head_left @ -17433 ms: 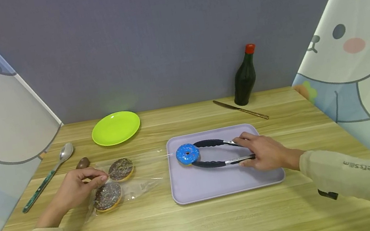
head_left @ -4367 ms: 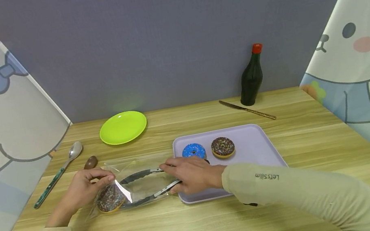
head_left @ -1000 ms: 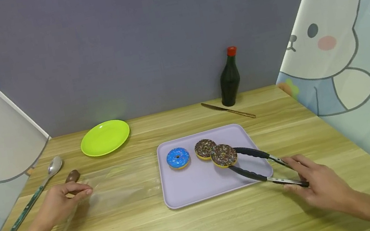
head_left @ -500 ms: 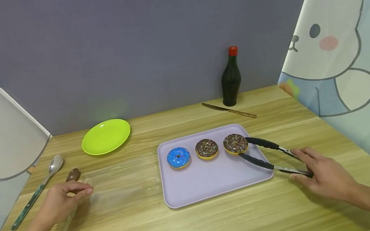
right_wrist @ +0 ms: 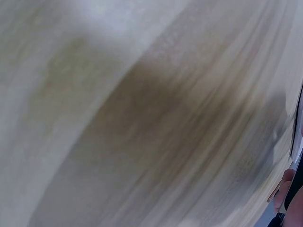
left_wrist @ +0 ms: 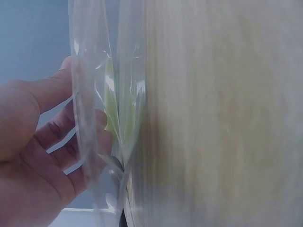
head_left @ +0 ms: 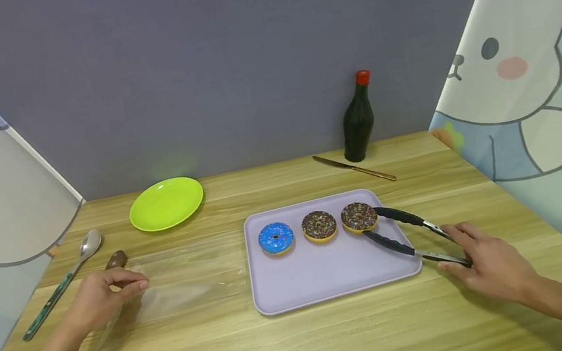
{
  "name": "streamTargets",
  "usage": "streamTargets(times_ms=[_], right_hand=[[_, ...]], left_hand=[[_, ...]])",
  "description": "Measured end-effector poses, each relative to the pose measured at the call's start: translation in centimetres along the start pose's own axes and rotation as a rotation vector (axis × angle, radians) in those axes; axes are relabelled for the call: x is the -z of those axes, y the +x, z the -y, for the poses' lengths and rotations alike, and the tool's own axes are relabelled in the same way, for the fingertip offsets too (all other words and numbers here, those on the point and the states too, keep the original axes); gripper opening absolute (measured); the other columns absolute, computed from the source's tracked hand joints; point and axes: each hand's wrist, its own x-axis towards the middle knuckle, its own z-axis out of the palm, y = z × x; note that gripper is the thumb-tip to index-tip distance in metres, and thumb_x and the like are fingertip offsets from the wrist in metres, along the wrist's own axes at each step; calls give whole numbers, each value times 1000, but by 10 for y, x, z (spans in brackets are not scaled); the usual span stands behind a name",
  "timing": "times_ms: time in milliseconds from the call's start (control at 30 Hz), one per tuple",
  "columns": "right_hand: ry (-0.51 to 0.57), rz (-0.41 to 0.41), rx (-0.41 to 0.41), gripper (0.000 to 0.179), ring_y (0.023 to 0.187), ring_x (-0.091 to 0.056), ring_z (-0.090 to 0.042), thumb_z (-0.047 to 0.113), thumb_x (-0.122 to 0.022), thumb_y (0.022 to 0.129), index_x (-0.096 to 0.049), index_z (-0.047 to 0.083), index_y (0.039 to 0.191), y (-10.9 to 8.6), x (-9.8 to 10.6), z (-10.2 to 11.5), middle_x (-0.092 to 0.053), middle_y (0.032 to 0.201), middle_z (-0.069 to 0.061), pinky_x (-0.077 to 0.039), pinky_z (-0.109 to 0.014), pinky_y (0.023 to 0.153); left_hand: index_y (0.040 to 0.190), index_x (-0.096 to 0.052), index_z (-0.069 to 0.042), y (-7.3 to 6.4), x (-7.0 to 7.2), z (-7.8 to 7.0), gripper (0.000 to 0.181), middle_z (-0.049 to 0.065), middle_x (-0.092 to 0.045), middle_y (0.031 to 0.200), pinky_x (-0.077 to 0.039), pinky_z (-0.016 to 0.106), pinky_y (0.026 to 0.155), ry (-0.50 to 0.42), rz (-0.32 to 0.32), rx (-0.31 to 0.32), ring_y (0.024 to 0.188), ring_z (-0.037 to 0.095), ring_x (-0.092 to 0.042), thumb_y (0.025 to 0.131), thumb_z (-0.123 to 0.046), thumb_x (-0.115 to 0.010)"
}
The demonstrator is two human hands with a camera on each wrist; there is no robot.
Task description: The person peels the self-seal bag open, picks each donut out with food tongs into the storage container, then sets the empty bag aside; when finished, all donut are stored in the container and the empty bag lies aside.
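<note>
My left hand (head_left: 105, 297) pinches the edge of a clear plastic bag (head_left: 188, 289) lying flat on the table at left. The left wrist view shows the bag's film (left_wrist: 109, 94) between the thumb and fingers. My right hand (head_left: 493, 260) grips black-and-silver tongs (head_left: 390, 244), whose tips sit against the right-hand chocolate donut (head_left: 359, 216). That donut lies on the lilac tray (head_left: 328, 280), in a row with another chocolate donut (head_left: 319, 226) and a blue sprinkled donut (head_left: 275, 237). Only a bit of the right hand (right_wrist: 284, 189) shows in the right wrist view.
Behind the bag stands a lime-green plate (head_left: 166, 204). A green-handled spoon (head_left: 61, 288) and a brown spoon-like end (head_left: 116, 259) lie by the left hand. A knife (head_left: 355, 168) and a dark bottle (head_left: 357, 118) are behind the tray.
Both chocolate donuts were in the bag at first; now they lie on the tray. Over the last second, the tongs moved the last one right and back, apart from the middle one.
</note>
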Motion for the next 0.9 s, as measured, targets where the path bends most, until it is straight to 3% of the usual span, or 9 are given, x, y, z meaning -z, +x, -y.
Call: streamTargets(times_ms=[633,900], right_hand=[[13,-24,-14,73,57,-37,-1,30,-85,68,-53,-6,123,-3,-2,-4,-51,100,-6,-35,-28,47],[100,-68,-62,76,60,-41,-4,26,-84,70,-49,-11,126,-1,-2,-9,-50,95,-11,-36,-27,48]], left_hand=[[79,-74,-10,-1,-1,-1,8,-12,-65,69,-44,22,49,18,-7,-10,65,1,-55,76,-5,-79],[77,-74,-12,1,-3,-3,10,-15,-65,70,-44,21,49,35,-14,-49,64,1,-54,75,-5,-80]])
